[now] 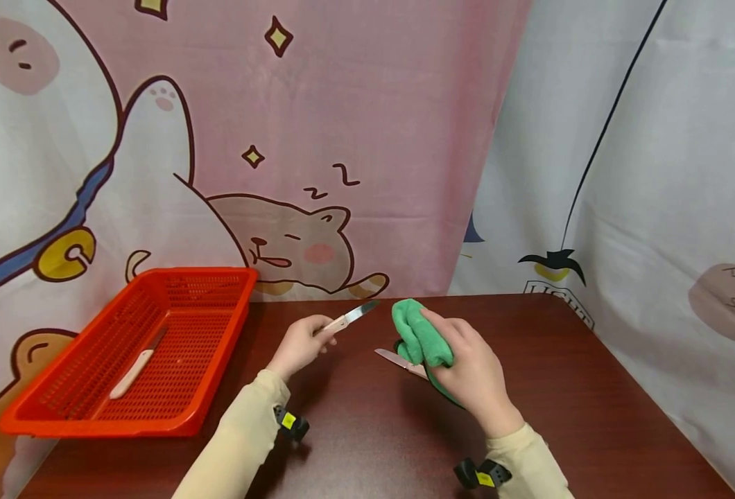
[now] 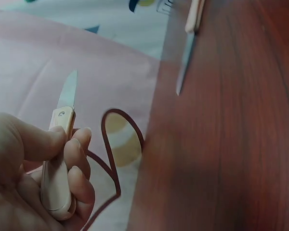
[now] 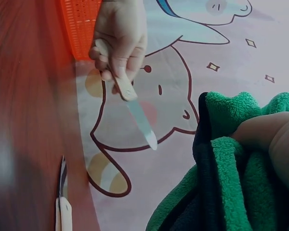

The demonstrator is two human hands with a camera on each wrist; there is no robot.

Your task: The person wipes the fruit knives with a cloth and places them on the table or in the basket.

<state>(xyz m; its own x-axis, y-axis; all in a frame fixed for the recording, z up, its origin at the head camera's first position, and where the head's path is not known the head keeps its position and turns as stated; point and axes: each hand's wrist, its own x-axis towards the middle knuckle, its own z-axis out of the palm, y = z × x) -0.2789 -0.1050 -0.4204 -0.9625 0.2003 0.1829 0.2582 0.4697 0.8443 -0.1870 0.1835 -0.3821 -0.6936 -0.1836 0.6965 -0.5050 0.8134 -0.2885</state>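
Note:
My left hand (image 1: 301, 346) grips the pale handle of a small folding knife (image 1: 350, 317), its blade out and pointing up and to the right. In the left wrist view the thumb presses along the handle of this knife (image 2: 60, 163), with the fingers curled round the other side. A bunched green towel (image 1: 419, 336) with a dark edge is held in my right hand (image 1: 472, 367). Under the towel, a second knife (image 1: 395, 358) lies on the table, blade toward the left; part of its handle is hidden in the head view.
To the left stands a red plastic basket (image 1: 183, 416) with a pale-handled knife (image 1: 133, 374) lying inside. The dark wooden table (image 1: 355, 450) meets a cartoon-printed curtain (image 1: 367, 104) at its back edge. Another white curtain (image 1: 673, 173) hangs on the right.

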